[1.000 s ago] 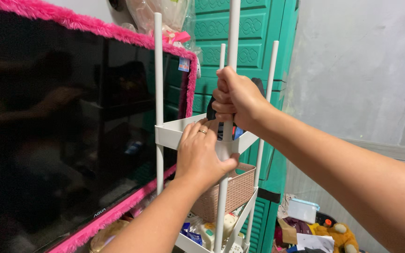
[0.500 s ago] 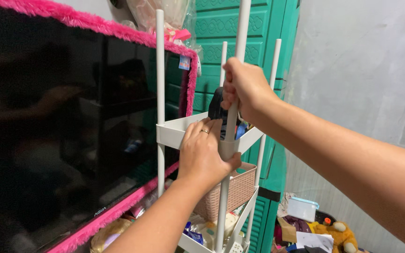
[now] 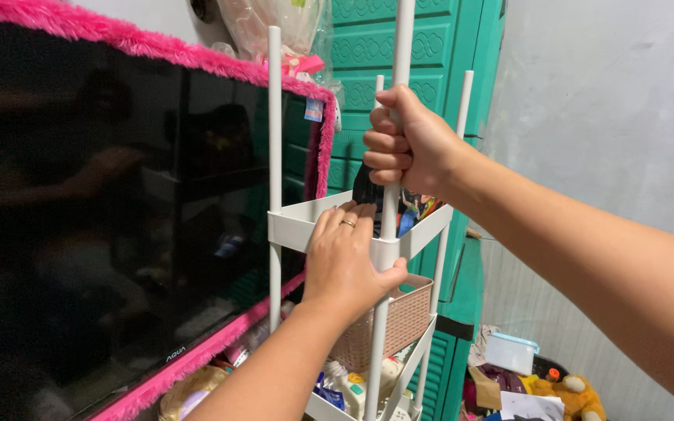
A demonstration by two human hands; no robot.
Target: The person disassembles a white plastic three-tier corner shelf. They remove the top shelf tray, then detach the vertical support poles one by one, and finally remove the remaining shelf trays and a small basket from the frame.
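A white plastic rack stands in front of me, with four thin upright poles and tray shelves. My right hand (image 3: 405,142) is closed around the near-right white pole (image 3: 402,47), above the upper white tray (image 3: 296,228). My left hand (image 3: 346,261), with a ring on one finger, grips the near corner of that tray where the pole passes through. Dark and colourful items sit in the tray behind my right hand. A pink woven basket (image 3: 407,320) rests on the shelf below.
A large black screen (image 3: 103,203) with a pink fluffy border fills the left. A teal door (image 3: 430,47) stands behind the rack, and a grey wall is at right. On the floor lie a white lidded box (image 3: 511,352), a stuffed toy (image 3: 575,394) and papers.
My right hand has slid up the pole from near the tray to higher above it. My left hand has stayed on the tray corner.
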